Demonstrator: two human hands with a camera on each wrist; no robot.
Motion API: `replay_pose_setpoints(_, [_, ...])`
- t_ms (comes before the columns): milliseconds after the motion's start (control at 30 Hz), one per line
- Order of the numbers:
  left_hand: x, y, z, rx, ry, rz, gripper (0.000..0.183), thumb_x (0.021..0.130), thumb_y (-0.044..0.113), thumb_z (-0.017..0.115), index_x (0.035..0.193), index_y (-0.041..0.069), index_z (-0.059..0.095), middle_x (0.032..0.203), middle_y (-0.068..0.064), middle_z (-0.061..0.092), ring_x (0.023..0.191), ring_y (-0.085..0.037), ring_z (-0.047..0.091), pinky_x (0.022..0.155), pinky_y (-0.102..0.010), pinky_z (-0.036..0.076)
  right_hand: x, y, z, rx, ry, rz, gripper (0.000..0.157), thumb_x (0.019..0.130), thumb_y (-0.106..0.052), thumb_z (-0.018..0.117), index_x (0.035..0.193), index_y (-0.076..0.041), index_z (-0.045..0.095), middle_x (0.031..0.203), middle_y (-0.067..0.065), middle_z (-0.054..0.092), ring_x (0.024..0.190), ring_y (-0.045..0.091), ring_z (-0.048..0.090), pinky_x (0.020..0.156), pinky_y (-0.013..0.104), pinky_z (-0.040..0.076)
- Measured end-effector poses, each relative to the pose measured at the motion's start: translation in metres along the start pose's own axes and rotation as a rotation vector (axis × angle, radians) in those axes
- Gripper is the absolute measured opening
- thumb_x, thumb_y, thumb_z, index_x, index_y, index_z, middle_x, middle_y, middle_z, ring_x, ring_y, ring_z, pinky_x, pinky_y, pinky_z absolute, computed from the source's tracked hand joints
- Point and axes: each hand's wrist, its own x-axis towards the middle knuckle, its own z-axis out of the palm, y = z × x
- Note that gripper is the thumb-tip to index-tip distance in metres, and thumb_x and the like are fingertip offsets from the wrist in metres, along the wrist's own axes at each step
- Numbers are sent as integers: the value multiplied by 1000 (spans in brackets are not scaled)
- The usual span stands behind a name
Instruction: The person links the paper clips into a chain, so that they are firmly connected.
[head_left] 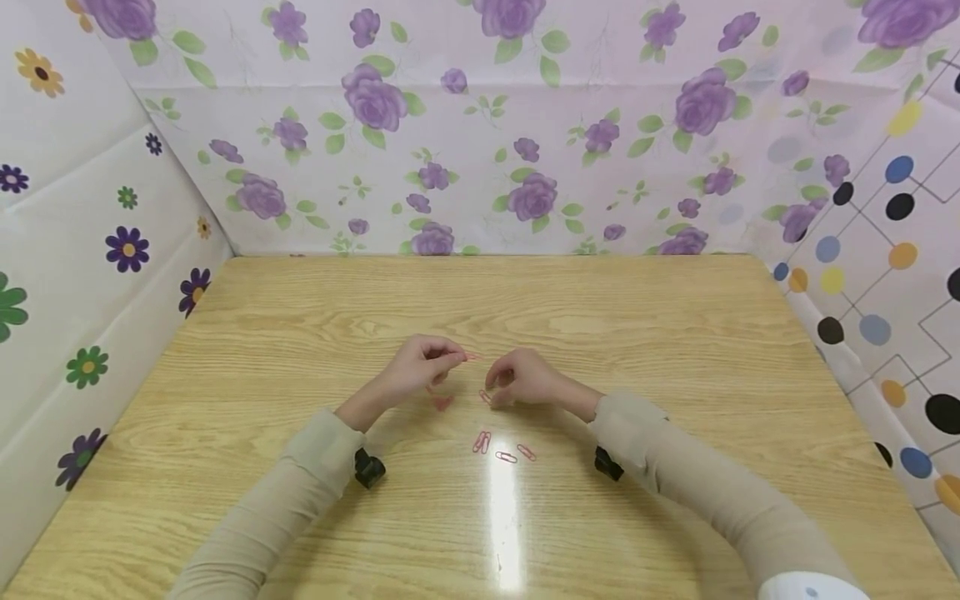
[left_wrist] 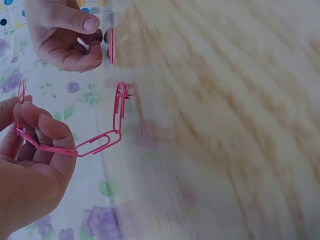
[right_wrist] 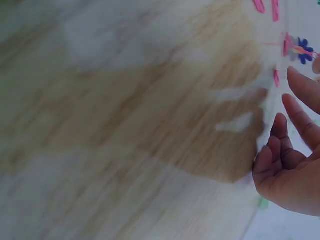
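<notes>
A chain of linked pink paper clips (left_wrist: 97,144) hangs from my left hand (head_left: 420,367), which pinches one end between thumb and fingers. One clip (left_wrist: 21,90) sticks out beyond those fingertips, while the chain's lower end (head_left: 442,402) droops close over the table. To the right, my right hand (head_left: 528,379) is low at the tabletop, fingers loosely bent and apart. A single loose pink paper clip (head_left: 485,397) lies right by its fingertips; a small gap shows between them in the left wrist view.
Nearer to me on the wooden table (head_left: 637,325) lie more loose pink clips: a close pair (head_left: 482,442), one lying flat (head_left: 506,457) and another at a slant (head_left: 527,452). Flowered cloth (head_left: 450,167) stands along the back edge, with patterned sheets on both sides.
</notes>
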Motion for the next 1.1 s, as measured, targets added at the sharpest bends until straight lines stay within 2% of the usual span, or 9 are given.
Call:
replay_pose_setpoints(167, [1,0,-3,16,16,6,27,92,13,55,102,-11,61,61,-4,48,56,-16,42,53,-30,37,5,0,6,-50,23,14,16,69,-13,79,78,-4,68,68,-2,55,64,9,45,60,21,38])
replay_pose_setpoints(300, [1,0,-4,15,17,-10,27,92,13,55,103,-11,61,62,-6,49,59,-20,42,56,-33,39,7,-1,10,-84,38,41,13,69,-11,78,71,-6,67,64,-4,54,62,9,43,58,21,36])
replay_pose_setpoints(567, [2,-3,-6,1,0,-23,28,92,14,55,104,-10,61,63,-6,51,59,-20,44,52,-32,38,6,-4,10,-159,24,107,13,73,-10,75,64,-8,67,60,-4,59,59,8,49,57,22,41])
replay_pose_setpoints(633, [2,-4,-6,-2,-1,-21,28,92,14,55,104,-11,61,63,-5,51,58,-19,43,53,-33,38,5,-5,9,-193,14,104,14,75,-11,74,64,-8,66,60,-5,58,58,8,48,57,22,41])
replay_pose_setpoints(733, [3,-5,-6,-9,4,-20,27,91,12,55,102,-13,60,64,-6,51,58,-20,42,54,-31,38,4,-5,8,-232,-3,57,15,79,-12,71,65,-8,65,59,-5,57,55,7,47,59,23,41])
replay_pose_setpoints(867, [4,-4,-4,-19,11,-38,27,91,11,56,101,-14,59,65,-5,52,60,-16,44,55,-29,40,2,0,2,-146,-31,26,17,84,-11,64,69,-4,64,59,-4,54,52,7,43,55,21,38])
replay_pose_setpoints(933, [5,-2,-2,-30,17,-53,27,91,10,56,101,-14,59,66,-4,52,61,-14,46,55,-29,42,1,3,-4,-40,-39,49,16,87,-8,60,73,-1,63,62,-2,52,54,9,42,50,21,36])
replay_pose_setpoints(1100, [5,0,0,-43,27,-66,24,90,6,56,100,-15,60,68,-8,54,61,-14,47,57,-30,44,2,3,-16,133,-24,107,14,92,-8,52,84,2,58,72,2,50,62,13,42,56,24,36])
